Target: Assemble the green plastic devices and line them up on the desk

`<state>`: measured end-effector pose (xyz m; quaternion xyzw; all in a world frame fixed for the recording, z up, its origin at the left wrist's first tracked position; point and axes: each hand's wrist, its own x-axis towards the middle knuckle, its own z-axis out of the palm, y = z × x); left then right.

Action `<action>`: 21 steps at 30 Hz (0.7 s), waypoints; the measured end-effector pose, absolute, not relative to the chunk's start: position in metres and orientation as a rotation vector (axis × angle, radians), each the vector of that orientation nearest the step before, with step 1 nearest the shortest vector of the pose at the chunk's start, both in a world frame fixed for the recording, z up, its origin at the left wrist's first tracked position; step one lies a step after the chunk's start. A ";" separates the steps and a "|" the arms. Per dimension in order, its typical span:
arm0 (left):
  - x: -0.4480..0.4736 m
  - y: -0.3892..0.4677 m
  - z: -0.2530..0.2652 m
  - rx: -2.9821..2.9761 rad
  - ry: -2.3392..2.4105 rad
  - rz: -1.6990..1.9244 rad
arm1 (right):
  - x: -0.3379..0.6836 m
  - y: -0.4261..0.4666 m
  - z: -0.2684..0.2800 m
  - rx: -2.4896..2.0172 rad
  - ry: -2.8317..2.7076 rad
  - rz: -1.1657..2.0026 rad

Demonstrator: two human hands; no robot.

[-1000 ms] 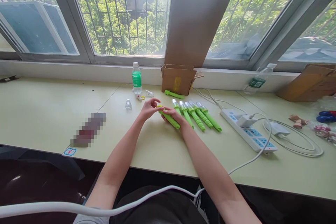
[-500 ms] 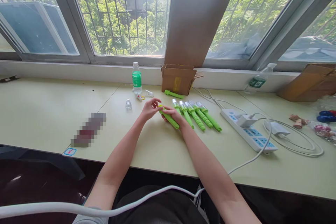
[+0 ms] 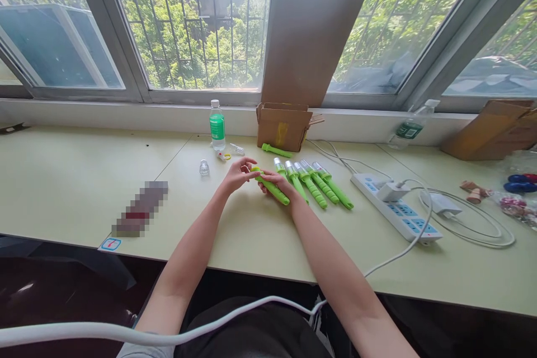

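My right hand [image 3: 280,180] is wrapped round a bright green plastic handle [image 3: 274,192], which slants with its lower end toward me. At the handle's upper end, where a yellow-green rim shows, the thumb and fingers of my left hand [image 3: 237,174] are closed; some fingertips are hidden. Just right of my hands lie several similar green handles [image 3: 314,190] with clear tops, side by side. Behind them another green handle [image 3: 277,150], without a clear top, rests by the cardboard box. A small clear plastic cap [image 3: 203,168] stands to the left of my left hand.
A water bottle [image 3: 217,128], small plastic pieces [image 3: 226,155] and a cardboard box [image 3: 280,130] stand toward the window. On the right are a power strip [image 3: 396,210] with cables, a tilted bottle [image 3: 411,128] and wooden pieces [image 3: 475,194]. A white cable [image 3: 210,329] crosses before my body.
Both hands stay at nearly the same spot on the green handle. Its lower end has shifted slightly to the right, and the whole view has moved a little.
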<state>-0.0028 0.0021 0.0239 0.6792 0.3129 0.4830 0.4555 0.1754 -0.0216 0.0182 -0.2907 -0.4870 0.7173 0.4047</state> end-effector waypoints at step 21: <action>0.002 0.001 0.025 1.564 0.746 1.229 | 0.175 -0.024 0.016 -0.719 -1.218 1.774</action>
